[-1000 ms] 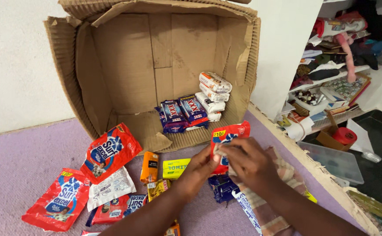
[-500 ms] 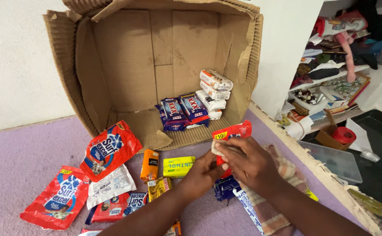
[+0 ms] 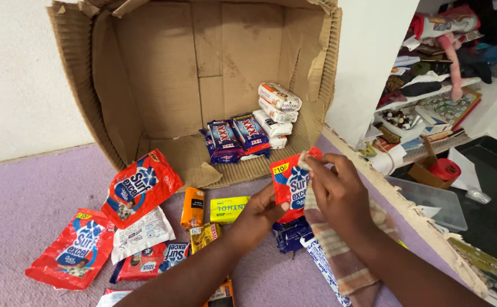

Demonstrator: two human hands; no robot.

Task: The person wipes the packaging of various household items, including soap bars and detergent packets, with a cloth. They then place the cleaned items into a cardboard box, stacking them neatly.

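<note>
head view, hands (image 3: 302,202) gripping glossy red sachet (image 3: 290,185)

Red packet's (image 3: 290,185) right edge behind right hand (image 3: 339,196); box (image 3: 163,85) top cropped.

The left half of the cardboard box (image 3: 163,79) floor lies open, blue bars (image 3: 234,138) and stacked white soaps (image 3: 277,111) crowding its right corner, red pouches (image 3: 139,186) scattered nearer left

Red detergent sachet (image 3: 290,185) held upright, slightly crumpled.
</note>
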